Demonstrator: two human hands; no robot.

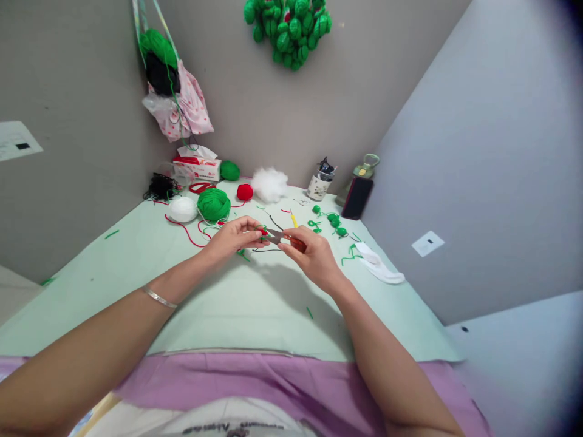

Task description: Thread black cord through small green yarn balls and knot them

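Note:
Between the thumb and fingers of my left hand (240,235) is a small red and green yarn piece (263,233), partly hidden by the fingers. My right hand (311,252) grips a pair of small scissors (274,237) with dark metal blades. The blades point left and meet the yarn piece at my left fingertips; whether they touch a strand I cannot tell. Both hands are held above the table. Just beyond the right hand lies a yellow-handled crochet hook (294,220). Dark yarn strands (276,223) lie on the table behind the scissors.
Yarn balls in green (214,205), white (183,209) and red (245,192) stand at the back left, near a tissue box (197,168). White stuffing (269,184), a jar (320,182), a phone (357,198) and a bottle (364,167) line the back. Small green yarn pieces (334,221) and white fabric (380,265) lie right.

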